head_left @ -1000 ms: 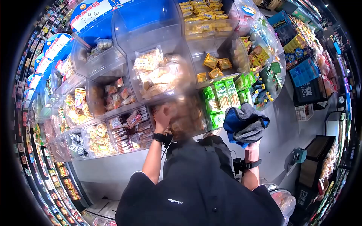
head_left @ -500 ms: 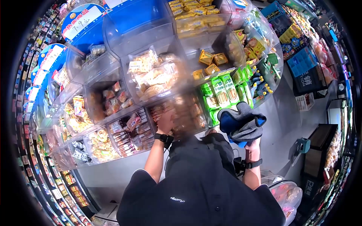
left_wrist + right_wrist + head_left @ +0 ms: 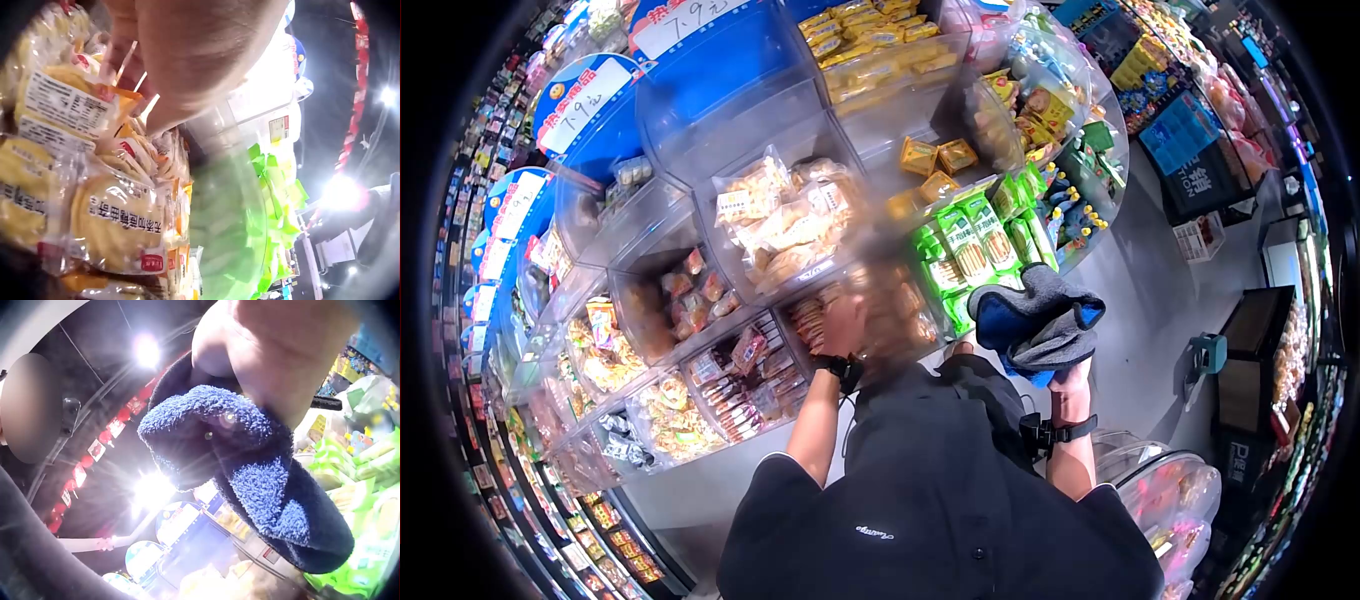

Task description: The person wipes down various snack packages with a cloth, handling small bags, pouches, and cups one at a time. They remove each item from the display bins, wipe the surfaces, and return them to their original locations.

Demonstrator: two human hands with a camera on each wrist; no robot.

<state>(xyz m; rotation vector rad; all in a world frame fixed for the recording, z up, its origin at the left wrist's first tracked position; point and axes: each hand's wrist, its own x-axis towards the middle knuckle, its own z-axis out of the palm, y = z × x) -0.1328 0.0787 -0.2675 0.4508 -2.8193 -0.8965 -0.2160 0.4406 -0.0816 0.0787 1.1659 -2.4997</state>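
My left hand (image 3: 845,325) reaches into a clear bin of wrapped round cookies (image 3: 808,325). In the left wrist view, that hand (image 3: 187,56) lies over the cookie packets (image 3: 119,215), its thumb and fingers spread apart right at an orange-edged packet (image 3: 128,100). The fingertips are partly hidden among the packets. My right hand (image 3: 1072,376) grips a bunched grey and blue cloth (image 3: 1040,325), held up beside the green snack packs (image 3: 975,245). In the right wrist view, the cloth (image 3: 256,487) hangs folded from the right hand (image 3: 269,350), blue fluffy side showing.
Other clear bins surround the cookies: bagged pastries (image 3: 785,215) behind, brown stick packs (image 3: 750,370) to the left, small yellow boxes (image 3: 940,158) behind the green packs. Blue price signs (image 3: 585,105) stand at the back left. A rounded clear container (image 3: 1170,500) stands at the lower right.
The view has turned, and the bins have shifted left in it. My left hand has moved slightly toward me over the cookie packets. The right hand still holds the cloth.
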